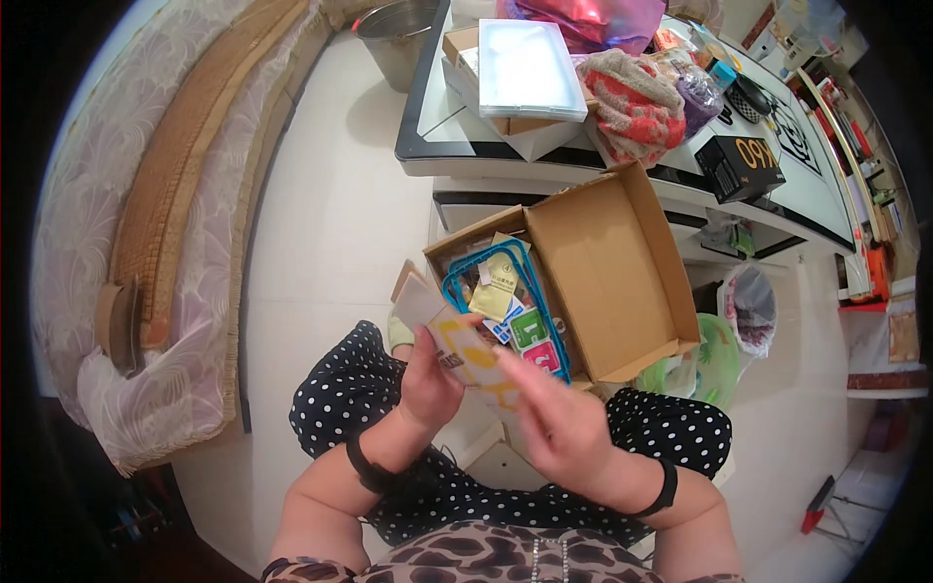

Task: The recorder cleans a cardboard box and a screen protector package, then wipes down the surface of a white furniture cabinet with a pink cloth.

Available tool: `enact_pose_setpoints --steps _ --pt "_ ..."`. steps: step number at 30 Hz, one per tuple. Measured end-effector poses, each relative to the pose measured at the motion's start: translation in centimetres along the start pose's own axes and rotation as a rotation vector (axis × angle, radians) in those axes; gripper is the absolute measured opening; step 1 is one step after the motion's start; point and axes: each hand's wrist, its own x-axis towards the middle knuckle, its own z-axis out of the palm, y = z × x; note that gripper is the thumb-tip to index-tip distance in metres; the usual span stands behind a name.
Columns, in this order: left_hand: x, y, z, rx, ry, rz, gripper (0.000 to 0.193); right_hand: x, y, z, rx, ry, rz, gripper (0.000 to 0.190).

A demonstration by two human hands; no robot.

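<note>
My left hand [430, 385] is closed on a flat white packet [474, 357] with yellow print, held at a slant over my lap. My right hand [565, 423] is at the packet's right side, its fingers blurred; whether they grip it I cannot tell. Beyond the hands, a cardboard box [612, 270] lies with its lid folded back to the right. Inside it stands a blue plastic basket [543, 302] containing a yellowish sachet [497, 288], a green-and-white packet [529, 330] and a pink-and-white packet [541, 357].
A glass-topped table [466, 149] ahead bears a translucent plastic case [531, 69], a red-and-beige cloth [634, 102] and a black box [740, 169]. A metal bucket [397, 51] stands beside it. At right are a lined bin [751, 306] and a green basin [718, 357]; a covered sofa [219, 291] runs along the left.
</note>
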Motion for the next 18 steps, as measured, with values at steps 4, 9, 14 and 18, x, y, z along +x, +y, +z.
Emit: enact_pose_setpoints --steps 4,9,14,18 --pt "0.1 0.6 0.4 -0.078 0.123 -0.060 0.063 0.4 -1.4 0.2 0.110 -0.105 -0.071 0.058" --pt "0.4 0.7 0.3 -0.225 -0.053 -0.127 0.070 1.9 -0.1 -2.7 0.028 -0.093 0.020 0.053" --pt "0.4 0.8 1.3 -0.170 -0.022 -0.172 0.067 2.6 1.6 -2.7 -0.377 0.094 0.019 0.036" --pt "-0.3 0.7 1.9 -0.186 -0.015 -0.179 0.064 3.2 1.5 -3.1 -0.593 0.051 0.232 0.027"
